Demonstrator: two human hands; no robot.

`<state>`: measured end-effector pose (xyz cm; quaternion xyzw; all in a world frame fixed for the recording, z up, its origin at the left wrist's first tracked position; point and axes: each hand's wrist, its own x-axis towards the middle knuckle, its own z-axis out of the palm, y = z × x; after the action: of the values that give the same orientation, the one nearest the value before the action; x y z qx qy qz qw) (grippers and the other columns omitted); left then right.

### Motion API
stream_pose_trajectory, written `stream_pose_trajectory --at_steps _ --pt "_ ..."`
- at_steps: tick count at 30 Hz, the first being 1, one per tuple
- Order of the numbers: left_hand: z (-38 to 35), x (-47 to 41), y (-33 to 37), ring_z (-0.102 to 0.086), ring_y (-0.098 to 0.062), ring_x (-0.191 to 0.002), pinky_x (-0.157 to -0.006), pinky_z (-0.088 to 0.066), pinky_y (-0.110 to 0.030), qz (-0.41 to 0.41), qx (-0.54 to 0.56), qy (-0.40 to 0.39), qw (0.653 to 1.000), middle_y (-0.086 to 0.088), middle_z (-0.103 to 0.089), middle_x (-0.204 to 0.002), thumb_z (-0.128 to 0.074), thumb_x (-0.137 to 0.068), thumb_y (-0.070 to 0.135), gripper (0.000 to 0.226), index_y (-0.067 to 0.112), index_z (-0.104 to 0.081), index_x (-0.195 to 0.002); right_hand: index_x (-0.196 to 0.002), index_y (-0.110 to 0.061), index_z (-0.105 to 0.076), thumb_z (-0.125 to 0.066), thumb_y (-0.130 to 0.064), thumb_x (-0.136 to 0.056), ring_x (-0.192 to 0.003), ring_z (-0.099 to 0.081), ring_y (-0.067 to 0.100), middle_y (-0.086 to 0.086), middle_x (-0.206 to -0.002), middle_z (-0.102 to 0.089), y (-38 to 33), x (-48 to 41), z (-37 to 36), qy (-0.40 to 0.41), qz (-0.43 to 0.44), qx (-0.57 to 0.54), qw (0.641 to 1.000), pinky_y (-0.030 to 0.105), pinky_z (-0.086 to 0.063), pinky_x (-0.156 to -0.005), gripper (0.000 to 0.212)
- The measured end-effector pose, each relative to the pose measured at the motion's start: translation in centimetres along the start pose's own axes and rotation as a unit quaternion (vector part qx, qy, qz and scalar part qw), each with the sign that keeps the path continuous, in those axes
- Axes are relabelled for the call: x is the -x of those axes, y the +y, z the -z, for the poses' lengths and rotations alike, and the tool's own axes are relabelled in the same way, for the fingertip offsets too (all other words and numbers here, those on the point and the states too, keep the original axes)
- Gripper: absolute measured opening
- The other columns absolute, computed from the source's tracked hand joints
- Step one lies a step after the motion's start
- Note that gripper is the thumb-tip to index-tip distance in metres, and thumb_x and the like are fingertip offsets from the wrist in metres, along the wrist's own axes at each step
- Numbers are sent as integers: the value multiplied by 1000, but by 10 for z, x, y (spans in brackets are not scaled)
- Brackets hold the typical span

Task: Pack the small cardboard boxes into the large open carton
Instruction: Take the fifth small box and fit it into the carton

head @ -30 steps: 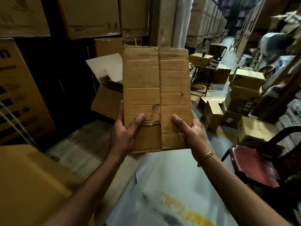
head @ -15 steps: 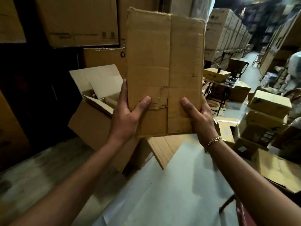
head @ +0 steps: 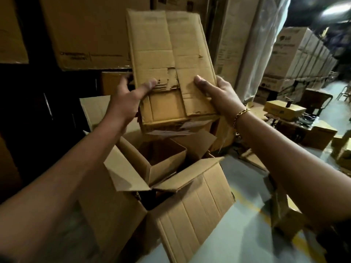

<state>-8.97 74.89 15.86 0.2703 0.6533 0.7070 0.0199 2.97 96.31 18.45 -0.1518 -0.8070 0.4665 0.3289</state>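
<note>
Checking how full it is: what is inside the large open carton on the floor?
Inside the large open brown cardboard carton stands one smaller open-topped brown cardboard box, its interior dark. The carton's bottom is hidden by raised flaps and shadow, so other contents cannot be told.

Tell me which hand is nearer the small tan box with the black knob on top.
Right. The right hand grips the held brown cardboard box on the side facing the small tan box; the left hand is on the far side.
</note>
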Motion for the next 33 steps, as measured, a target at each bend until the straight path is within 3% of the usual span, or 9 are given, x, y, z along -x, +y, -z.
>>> stream_pose_trajectory --at_steps 2,4,8,10,14,17,24,28,33 --pt "-12 -23 -8 -61 -4 -91 -50 -54 -20 40 -4 13 999 4 -56 -130 -70 -87 49 79 23 -32 -151 -120 -34 -63 -69 -77 -68 -95 -73 13 -9 -108 -74 6 -33 3 -41 -23 33 998 38 -59 -88 68" --pt "-22 -44 -19 -60 -4 -86 -43 -49 -16 72 -8 33 997 3 -56 -125 -70 -88 48 83 18 -29 -153 -124 -30 -63 -69 -77 -67 -91 -74 14 -7 -107 -74 14 -63 4 -77 -48 49 995 37 -59 -87 74" --pt "-37 -73 -34 -64 -11 -88 -62 -52 -27 107 -60 76 990 1 -62 -116 -71 -83 57 86 14 -37 -149 -119 -22 -60 -70 -70 -74 -80 -75 14 -1 -101 -74 34 -111 0 -157 -96 44 982 29 -60 -69 66" --pt "-43 -81 -41 -67 -15 -89 -68 -55 -31 116 -74 94 986 2 -64 -107 -71 -81 59 75 16 -45 -138 -116 -22 -58 -69 -70 -75 -84 -75 17 0 -102 -73 47 -130 -3 -186 -108 42 976 33 -61 -74 64" --pt "-57 -87 -53 -73 -24 -92 -86 -60 -46 133 -65 137 979 -5 -72 -108 -80 -67 63 81 15 -55 -127 -131 -16 -53 -71 -77 -65 -88 -74 20 4 -109 -72 76 -163 -12 -229 -112 33 966 36 -62 -74 91" --pt "-65 -88 -67 -75 -25 -91 -86 -60 -48 132 -61 164 976 -7 -75 -105 -82 -64 61 68 17 -64 -114 -134 -16 -51 -67 -77 -70 -90 -72 21 5 -112 -69 91 -176 -15 -258 -89 39 961 33 -59 -68 90" --pt "-77 -81 -89 -75 -23 -87 -83 -61 -42 155 -112 228 955 -4 -76 -100 -76 -65 68 67 18 -67 -109 -135 -14 -49 -64 -79 -71 -93 -69 24 7 -114 -66 121 -189 -29 -303 -65 38 950 40 -61 -78 93" --pt "-80 -80 -100 -74 -24 -87 -84 -61 -45 150 -133 239 950 -5 -75 -100 -74 -72 65 59 19 -65 -107 -132 -15 -50 -61 -78 -75 -88 -68 21 4 -107 -65 131 -190 -36 -309 -55 44 949 34 -58 -67 85" --pt "-79 -80 -112 -72 -24 -88 -77 -57 -35 145 -140 251 947 -6 -74 -101 -70 -83 57 50 16 -64 -110 -132 -16 -50 -59 -82 -71 -94 -67 24 5 -112 -65 137 -194 -46 -313 -55 68 946 45 -59 -85 90"
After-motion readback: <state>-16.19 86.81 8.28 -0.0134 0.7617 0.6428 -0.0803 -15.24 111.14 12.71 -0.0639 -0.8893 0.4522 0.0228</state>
